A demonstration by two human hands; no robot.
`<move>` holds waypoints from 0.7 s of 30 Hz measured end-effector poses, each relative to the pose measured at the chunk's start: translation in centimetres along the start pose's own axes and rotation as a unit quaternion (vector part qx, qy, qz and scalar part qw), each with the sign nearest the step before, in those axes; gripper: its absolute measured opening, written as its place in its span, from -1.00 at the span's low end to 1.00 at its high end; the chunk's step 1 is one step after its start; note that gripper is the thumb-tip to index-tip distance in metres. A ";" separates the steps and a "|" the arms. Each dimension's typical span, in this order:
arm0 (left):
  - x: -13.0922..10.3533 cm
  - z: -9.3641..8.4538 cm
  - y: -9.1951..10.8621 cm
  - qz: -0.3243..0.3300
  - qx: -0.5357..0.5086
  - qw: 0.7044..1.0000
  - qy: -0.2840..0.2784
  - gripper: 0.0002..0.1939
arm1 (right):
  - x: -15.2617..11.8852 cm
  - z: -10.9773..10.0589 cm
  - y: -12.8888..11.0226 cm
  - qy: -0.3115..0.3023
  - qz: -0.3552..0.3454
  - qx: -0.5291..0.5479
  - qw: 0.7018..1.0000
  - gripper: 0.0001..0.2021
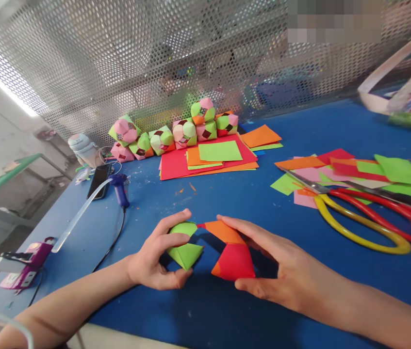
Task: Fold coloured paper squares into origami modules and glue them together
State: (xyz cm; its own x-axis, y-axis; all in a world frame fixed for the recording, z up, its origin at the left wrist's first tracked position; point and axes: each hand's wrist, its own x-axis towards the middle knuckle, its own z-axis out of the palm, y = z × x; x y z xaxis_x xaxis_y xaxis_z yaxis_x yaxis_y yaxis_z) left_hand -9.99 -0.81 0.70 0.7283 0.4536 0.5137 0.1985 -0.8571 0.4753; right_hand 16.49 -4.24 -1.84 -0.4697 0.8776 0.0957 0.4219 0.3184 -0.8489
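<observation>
A folded green paper piece [186, 253] is held between the thumb and fingers of my left hand [161, 254], low in the middle of the head view. Just right of it, my right hand [274, 266] grips a folded red and orange paper piece [235, 261] from its right side, thumb below and fingers above. The two pieces lie close side by side over the blue table [147, 194], with a gap between their lower parts. Whether they join at the top, near a small red tip, I cannot tell.
Behind the hands lie stacked coloured sheets [171, 165] and several folded paper balls [185, 133]. Yellow-handled scissors [358, 232] and red-handled scissors [380, 198] rest by paper pieces at the right. A blue glue gun [120, 191], phone [99, 180] and purple power strip [26, 271] are left.
</observation>
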 end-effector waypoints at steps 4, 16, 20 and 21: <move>-0.1 0.1 0.0 -0.013 0.002 1.000 -0.003 -0.28 | -0.1 0.4 -0.1 0.012 -0.007 -0.008 1.000 -0.20; 0.5 0.3 0.7 -0.114 -0.064 0.991 -0.008 -0.41 | 0.4 1.2 -0.2 0.017 0.001 0.022 1.000 -0.19; 0.6 0.2 0.6 -0.176 -0.108 0.978 -0.012 -0.46 | 0.6 0.8 -0.5 0.003 0.039 0.087 0.995 -0.25; 0.6 0.2 0.6 -0.186 -0.119 0.975 -0.012 -0.47 | 0.6 0.7 -0.7 0.000 0.047 0.106 0.993 -0.28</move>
State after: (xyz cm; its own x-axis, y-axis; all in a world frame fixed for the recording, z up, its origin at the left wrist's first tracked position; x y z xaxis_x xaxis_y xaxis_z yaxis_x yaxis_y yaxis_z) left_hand -9.28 -1.08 1.15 0.6504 0.7143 0.2584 0.2958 -0.5515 0.7799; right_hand 15.40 -4.17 -1.55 -0.4350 0.9004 0.0107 0.2912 0.1519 -0.9445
